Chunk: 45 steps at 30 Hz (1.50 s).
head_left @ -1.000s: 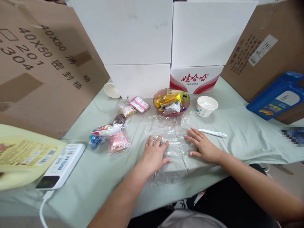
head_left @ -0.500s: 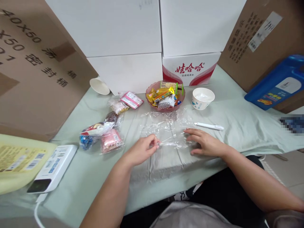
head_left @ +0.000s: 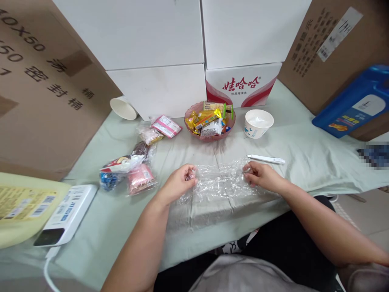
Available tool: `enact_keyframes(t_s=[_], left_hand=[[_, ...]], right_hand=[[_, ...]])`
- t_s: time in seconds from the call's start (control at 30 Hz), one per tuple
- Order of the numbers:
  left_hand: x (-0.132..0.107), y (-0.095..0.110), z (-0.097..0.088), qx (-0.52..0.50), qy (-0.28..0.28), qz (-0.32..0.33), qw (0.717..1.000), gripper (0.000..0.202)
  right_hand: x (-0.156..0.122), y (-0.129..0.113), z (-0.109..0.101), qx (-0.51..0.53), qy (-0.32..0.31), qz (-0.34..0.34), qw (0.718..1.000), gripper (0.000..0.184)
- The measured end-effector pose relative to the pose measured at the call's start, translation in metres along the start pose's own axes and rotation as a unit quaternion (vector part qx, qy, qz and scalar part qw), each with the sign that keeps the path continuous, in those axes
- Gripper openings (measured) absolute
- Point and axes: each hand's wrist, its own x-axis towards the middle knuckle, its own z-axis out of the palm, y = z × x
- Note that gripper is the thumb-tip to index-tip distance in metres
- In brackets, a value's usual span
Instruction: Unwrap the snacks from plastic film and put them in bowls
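A crinkled sheet of clear plastic film [head_left: 223, 178] stretches between my two hands, low over the cloth-covered table. My left hand [head_left: 179, 182] pinches its left side between thumb and fingers. At the right side, my right hand [head_left: 263, 174] has its fingers closed on the film too. Just beyond my right hand lies a white utility knife [head_left: 266, 159]. Behind the film stands a pink glass bowl [head_left: 209, 138] filled with wrapped snacks [head_left: 209, 119]. To its right is a white paper cup [head_left: 258, 123] with something clear inside.
Several packaged snacks [head_left: 141, 178] lie left of my hands. A tipped paper cup [head_left: 123, 108] rests near white boxes [head_left: 158, 89] at the back. A white power bank [head_left: 67, 215] and yellow jug [head_left: 27, 211] are at left, a blue bottle [head_left: 354, 101] at right.
My right hand has gone from spread fingers to gripping the film. My left hand has moved slightly up and left. The film now lies nearer me, drawn out between both hands.
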Motion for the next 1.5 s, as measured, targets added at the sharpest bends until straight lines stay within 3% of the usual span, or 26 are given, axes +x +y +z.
enact_keyframes(t_s=[0.17, 0.3, 0.43, 0.53, 0.67, 1.0, 1.1, 1.2, 1.27, 1.33, 1.37, 1.43, 1.5], left_hand=[[0.0, 0.002, 0.004, 0.011, 0.011, -0.033, 0.999, 0.029], [-0.001, 0.006, 0.007, 0.007, 0.073, -0.037, 0.997, 0.026], [0.0, 0.004, 0.006, 0.097, 0.148, -0.028, 0.984, 0.011], [0.0, 0.004, 0.003, 0.238, 0.171, -0.048, 0.955, 0.005], [-0.003, 0.011, 0.004, 0.419, 0.147, -0.083, 0.892, 0.015], [-0.013, 0.018, 0.003, 0.544, 0.123, -0.106, 0.823, 0.023], [-0.016, 0.017, -0.001, 0.563, 0.175, -0.1, 0.802, 0.023], [-0.021, 0.018, 0.006, 0.541, 0.262, 0.015, 0.799, 0.02], [-0.023, 0.017, 0.02, 0.5, 0.226, 0.152, 0.822, 0.019], [-0.022, 0.013, 0.039, 0.461, 0.116, 0.268, 0.838, 0.017], [-0.021, 0.01, 0.049, 0.45, 0.061, 0.3, 0.839, 0.021], [-0.018, 0.004, 0.064, 0.455, -0.014, 0.306, 0.836, 0.042], [-0.015, -0.003, 0.069, 0.472, -0.051, 0.272, 0.837, 0.06]], right_hand=[[-0.001, -0.008, 0.007, -0.068, 0.05, 0.02, 0.996, 0.028], [-0.004, -0.016, 0.013, -0.161, 0.108, 0.018, 0.981, 0.024], [-0.006, -0.015, 0.017, -0.276, 0.167, -0.018, 0.946, 0.022], [-0.006, -0.012, 0.018, -0.302, 0.175, -0.015, 0.937, 0.026], [-0.005, -0.013, 0.017, -0.328, 0.156, 0.014, 0.931, 0.032], [-0.004, -0.012, 0.019, -0.368, 0.151, 0.011, 0.918, 0.033], [-0.005, -0.011, 0.019, -0.369, 0.145, 0.013, 0.918, 0.034], [-0.007, -0.011, 0.015, -0.366, 0.175, -0.007, 0.914, 0.036], [-0.009, -0.013, 0.012, -0.371, 0.229, -0.071, 0.897, 0.036], [-0.009, -0.015, 0.012, -0.371, 0.248, -0.165, 0.88, 0.034], [-0.009, -0.015, 0.014, -0.369, 0.227, -0.214, 0.875, 0.034], [-0.006, -0.013, 0.02, -0.37, 0.137, -0.292, 0.871, 0.043], [-0.003, -0.007, 0.028, -0.381, 0.049, -0.321, 0.866, 0.063]])
